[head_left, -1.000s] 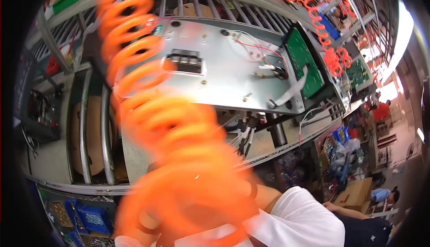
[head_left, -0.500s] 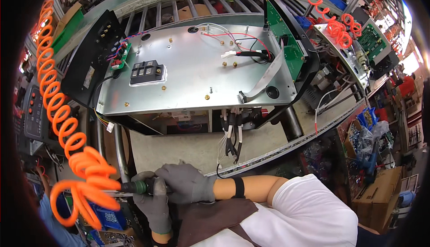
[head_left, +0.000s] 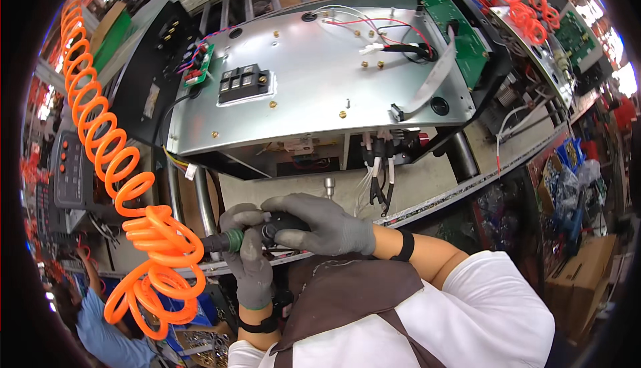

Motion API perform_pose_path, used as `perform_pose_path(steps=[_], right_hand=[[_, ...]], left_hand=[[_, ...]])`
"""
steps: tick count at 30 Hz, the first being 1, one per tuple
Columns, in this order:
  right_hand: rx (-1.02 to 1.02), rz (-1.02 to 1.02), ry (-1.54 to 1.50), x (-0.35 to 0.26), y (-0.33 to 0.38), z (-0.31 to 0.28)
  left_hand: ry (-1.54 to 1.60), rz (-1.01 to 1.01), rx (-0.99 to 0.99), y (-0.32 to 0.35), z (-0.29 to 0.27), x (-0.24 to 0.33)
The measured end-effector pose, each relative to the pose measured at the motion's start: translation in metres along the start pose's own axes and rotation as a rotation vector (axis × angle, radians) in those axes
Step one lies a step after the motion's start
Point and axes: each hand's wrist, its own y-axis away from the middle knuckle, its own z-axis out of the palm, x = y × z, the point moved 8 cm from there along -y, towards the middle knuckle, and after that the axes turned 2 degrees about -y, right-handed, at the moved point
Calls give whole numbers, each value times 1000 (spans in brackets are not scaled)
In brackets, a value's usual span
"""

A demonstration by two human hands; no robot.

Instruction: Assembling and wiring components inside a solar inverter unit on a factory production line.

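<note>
Both my hands wear grey gloves and hold a dark air screwdriver (head_left: 285,222) near the front edge of the bench. My left hand (head_left: 251,254) is closed round its rear end by the green ring. Wrapped over the body is my right hand (head_left: 327,224), its fingers hiding much of the tool. A silver socket bit (head_left: 328,187) shows just beyond the right glove; its join to the tool is hidden. An orange coiled hose (head_left: 163,241) runs to the tool's left end. Past my hands stands an open metal chassis (head_left: 307,94), apart from the tool.
A black module (head_left: 242,83), a green circuit board (head_left: 454,31) and loose wires sit on the chassis. A cable bundle (head_left: 379,167) hangs from its front. Another unit (head_left: 527,61) stands to the right. A cardboard box (head_left: 579,288) is lower right. A person in blue (head_left: 110,331) is lower left.
Both hands and the screwdriver have moved up and right, nearer the chassis. The silver socket bit has come into sight. The view has shifted, and the hose coils have swung along.
</note>
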Motion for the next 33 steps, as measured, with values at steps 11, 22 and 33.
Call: perform_pose_path(steps=[11,22,33], right_hand=[[-174,447,-746,35,6,40],[387,762,-476,62,51,9],[581,698,-1757,84,34,72]], left_hand=[[-84,253,-482,3,16,10],[-83,257,-279,12,4,1],[-100,391,-507,6,36,6]])
